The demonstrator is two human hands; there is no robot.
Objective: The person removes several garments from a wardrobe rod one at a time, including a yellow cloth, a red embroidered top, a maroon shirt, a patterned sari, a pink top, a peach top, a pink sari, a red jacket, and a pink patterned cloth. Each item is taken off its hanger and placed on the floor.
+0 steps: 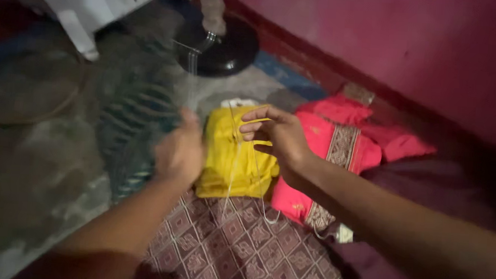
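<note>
Looking down, we see our two bare arms reaching over a folded yellow cloth [237, 156], which lies on a maroon patterned mat [226, 240] just below and between the hands, with a pink embroidered cloth [338, 144] touching its right side. A thin pale thread [234, 173] runs roughly upright from our right hand [279, 136] down across the yellow cloth, its long line pointing away from us; that hand is nearer to it, fingers partly curled with the thread passing between the fingertips. Our left hand [180, 152] is blurred beside the cloth's left edge, and we cannot tell whether it is closed.
</note>
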